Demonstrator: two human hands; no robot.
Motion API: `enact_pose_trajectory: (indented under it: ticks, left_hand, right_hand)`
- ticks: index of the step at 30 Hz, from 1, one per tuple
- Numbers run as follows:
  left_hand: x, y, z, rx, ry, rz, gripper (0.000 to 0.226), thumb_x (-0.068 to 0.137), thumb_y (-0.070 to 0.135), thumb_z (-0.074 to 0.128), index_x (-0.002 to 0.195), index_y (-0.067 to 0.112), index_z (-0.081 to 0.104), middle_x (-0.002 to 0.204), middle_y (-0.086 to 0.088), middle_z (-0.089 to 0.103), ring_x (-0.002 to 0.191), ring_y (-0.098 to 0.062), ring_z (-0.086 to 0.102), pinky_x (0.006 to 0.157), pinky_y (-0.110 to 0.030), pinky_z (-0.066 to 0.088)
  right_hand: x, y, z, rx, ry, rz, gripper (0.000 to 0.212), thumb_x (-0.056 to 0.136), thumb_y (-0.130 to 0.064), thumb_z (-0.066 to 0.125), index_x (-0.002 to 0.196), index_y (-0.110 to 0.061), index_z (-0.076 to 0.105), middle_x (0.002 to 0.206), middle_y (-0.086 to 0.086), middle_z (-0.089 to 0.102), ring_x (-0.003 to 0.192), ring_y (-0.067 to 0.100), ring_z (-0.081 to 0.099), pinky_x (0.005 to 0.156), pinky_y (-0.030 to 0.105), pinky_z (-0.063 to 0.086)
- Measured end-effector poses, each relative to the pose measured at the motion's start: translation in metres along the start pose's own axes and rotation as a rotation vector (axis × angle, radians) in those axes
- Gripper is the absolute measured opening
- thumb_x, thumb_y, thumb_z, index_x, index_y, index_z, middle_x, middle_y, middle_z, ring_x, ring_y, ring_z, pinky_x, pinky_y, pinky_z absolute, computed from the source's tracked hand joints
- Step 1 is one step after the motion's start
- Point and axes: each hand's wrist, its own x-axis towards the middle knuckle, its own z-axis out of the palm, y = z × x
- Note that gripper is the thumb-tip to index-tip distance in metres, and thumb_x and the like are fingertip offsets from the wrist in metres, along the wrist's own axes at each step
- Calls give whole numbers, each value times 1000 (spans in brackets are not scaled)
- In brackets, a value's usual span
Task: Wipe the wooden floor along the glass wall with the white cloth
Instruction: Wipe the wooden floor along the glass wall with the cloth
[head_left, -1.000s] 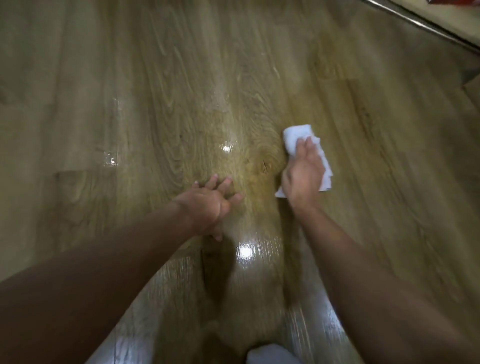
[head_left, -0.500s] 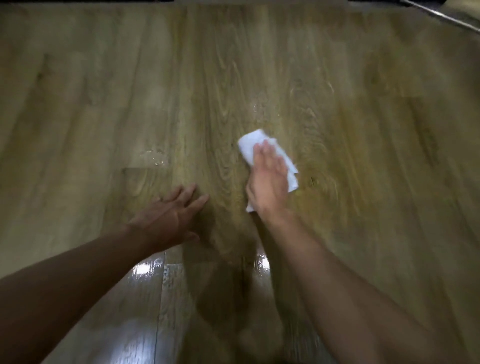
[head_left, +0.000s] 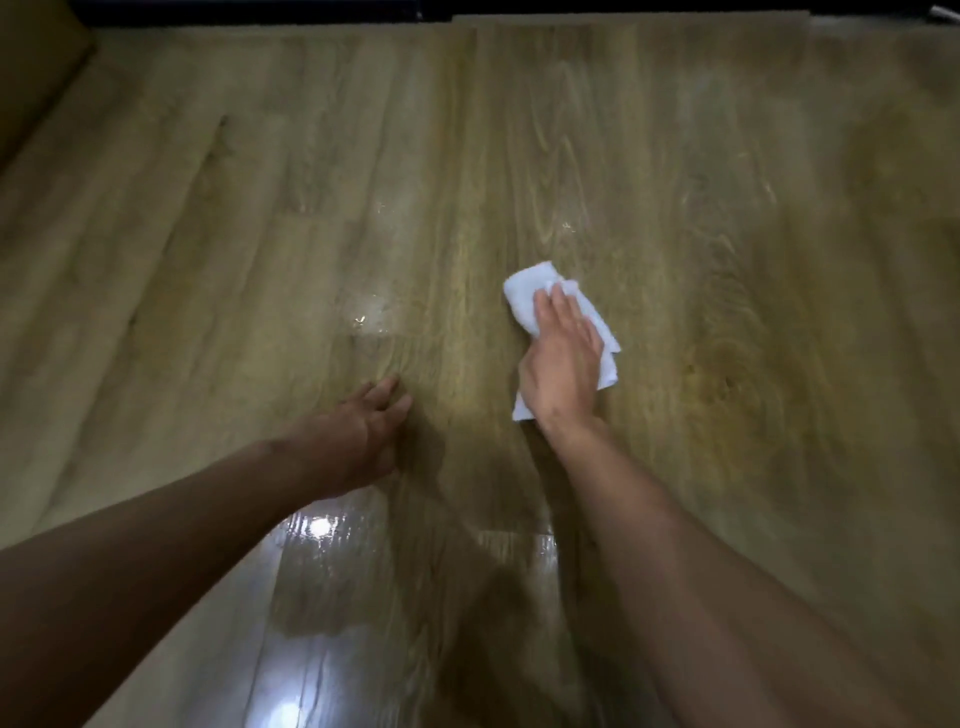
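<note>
A folded white cloth (head_left: 524, 293) lies flat on the wooden floor (head_left: 701, 249), a little right of the middle of the view. My right hand (head_left: 563, 358) presses down on it with straight fingers, covering most of the cloth. My left hand (head_left: 358, 434) rests flat on the bare boards to the left and nearer to me, fingers spread and holding nothing. Both forearms reach in from the bottom corners.
A dark strip (head_left: 249, 10) runs along the far edge of the floor at the top of the view. A darker surface (head_left: 36, 67) rises at the top left corner. Wet shine and light spots (head_left: 319, 527) show on the boards near me.
The view has swung right to left over the floor while my right hand slid the cloth across the boards. My left hand has shifted along the floor with it.
</note>
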Motion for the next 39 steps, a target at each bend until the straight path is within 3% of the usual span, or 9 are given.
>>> enact_pose_trajectory:
  ticks: [3, 5, 8, 11, 15, 22, 29, 36, 39]
  left_hand:
    - [-3, -18, -7, -60, 1, -12, 71, 94, 43, 50, 151, 15, 19, 160, -8, 9, 143, -19, 26, 110, -22, 28]
    - [-13, -31, -4, -93, 4, -34, 63, 92, 40, 55, 147, 18, 33, 157, -6, 20, 139, -18, 33, 105, -20, 30]
    - [-37, -59, 15, -119, 2, -85, 77, 87, 43, 62, 151, 24, 24, 159, -6, 16, 144, -17, 25, 107, -12, 19]
    - [-53, -73, 34, -208, 45, -122, 93, 83, 47, 66, 153, 28, 7, 161, -6, 1, 145, -18, 21, 111, -15, 19]
    - [-62, -77, 48, -404, 148, -178, 76, 83, 39, 68, 148, 32, 29, 160, -8, 6, 145, -23, 21, 115, -33, 29]
    - [-58, -101, 71, -384, 392, -341, 59, 92, 44, 53, 145, 23, 39, 157, -18, 18, 145, -34, 17, 118, -45, 19]
    - [-41, -141, 71, -383, 330, -396, 72, 89, 56, 48, 148, 22, 24, 159, -14, 9, 145, -35, 10, 116, -55, 13]
    - [-17, -173, 80, -378, 643, -441, 57, 94, 49, 46, 136, 12, 41, 156, -19, 19, 145, -37, 14, 115, -58, 8]
    - [-20, -181, 94, -382, 714, -412, 54, 94, 49, 43, 138, 15, 42, 155, -17, 26, 145, -33, 19, 118, -53, 7]
  right_hand:
    - [-23, -25, 37, -51, -159, 169, 66, 95, -19, 38, 151, -18, 4, 159, 10, 11, 139, -14, 8, 114, 10, 1]
    - [-62, -13, 42, -49, -283, -487, 66, 94, -32, 24, 141, -38, -23, 155, -20, -5, 136, -18, -8, 114, 8, -3]
    - [-64, -10, 18, -97, -380, -665, 58, 96, -18, 31, 148, -39, 13, 154, -25, 10, 142, -7, -2, 116, 17, -5]
    - [-12, -30, 18, -141, -217, -523, 57, 94, -9, 39, 148, -24, 29, 157, -7, 22, 145, 8, 15, 114, 23, 8]
    - [-4, -83, 43, -215, -162, -329, 70, 92, -4, 42, 152, -13, 7, 161, 4, 2, 148, 18, 2, 119, 36, 5]
    - [-81, -96, 71, -56, -269, -808, 53, 90, -12, 34, 142, -11, 43, 151, 4, 38, 141, 18, 32, 116, 41, 21]
    - [2, -131, 85, -194, 2, -322, 54, 97, -23, 40, 148, -12, 28, 158, 9, 21, 147, 22, 14, 118, 42, 15]
    - [-61, -148, 106, -167, -248, -733, 48, 99, -22, 39, 146, -13, 33, 156, 5, 27, 146, 19, 19, 119, 37, 12]
    - [-24, -148, 99, -165, -191, -631, 52, 93, -17, 37, 144, -8, 35, 154, 11, 28, 145, 24, 23, 118, 34, 10]
